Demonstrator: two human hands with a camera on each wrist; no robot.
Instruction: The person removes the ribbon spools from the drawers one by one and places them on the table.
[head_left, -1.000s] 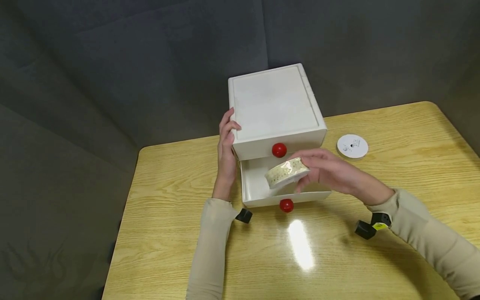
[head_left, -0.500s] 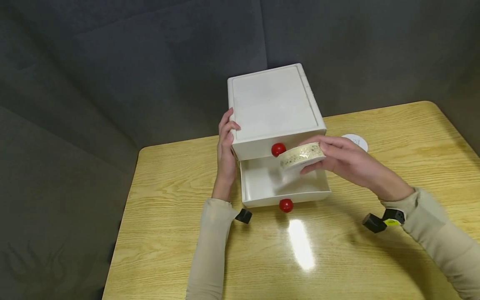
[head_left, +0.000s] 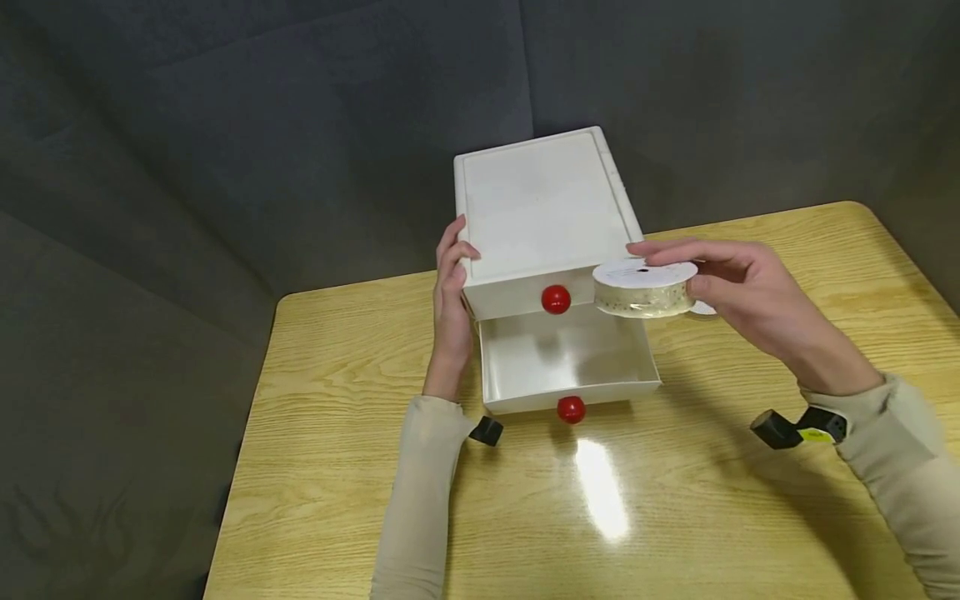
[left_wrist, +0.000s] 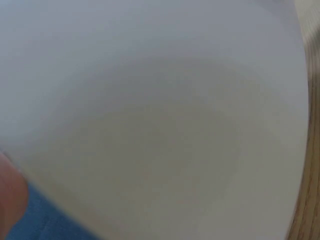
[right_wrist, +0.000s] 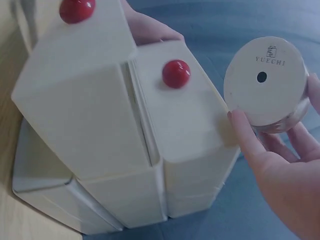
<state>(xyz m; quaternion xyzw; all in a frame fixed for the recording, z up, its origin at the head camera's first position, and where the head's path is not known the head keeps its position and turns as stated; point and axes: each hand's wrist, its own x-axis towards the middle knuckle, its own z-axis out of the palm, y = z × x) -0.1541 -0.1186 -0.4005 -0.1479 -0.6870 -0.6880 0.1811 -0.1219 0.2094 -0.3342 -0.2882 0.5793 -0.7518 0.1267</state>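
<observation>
A white drawer cabinet (head_left: 540,204) stands near the back edge of a wood-grain desk (head_left: 352,500), with dark cloth (head_left: 360,125) behind it. Its upper drawer (head_left: 510,297), with a red round knob (head_left: 556,299), is closed. The drawer below (head_left: 525,367) is pulled out, so its pale floor and side walls show, the floor marked by soft shadow and a pale gleam; a second red knob (head_left: 571,409) sits on its front. In the right wrist view a further section (right_wrist: 42,165) of the cabinet lies under that pulled-out drawer.

The right hand (head_left: 757,296) pinches a ribbon spool (head_left: 645,290), thumb on the ribbon side, fingers parted only as wide as the spool and reaching across its upper face. The spool is outside the drawers, raised in front of the upper drawer's right end. Cream ribbon with small specks is wound between white end discs; one disc reads "YUECHI" around a dark centre hole in the right wrist view. Another spool (head_left: 703,308) rests on the desk to the cabinet's right, partly hidden by the right hand.

The left hand (head_left: 452,312) grips the cabinet's left side, fingers bent over the top edge. The left wrist view shows mostly a blurred pale surface.
</observation>
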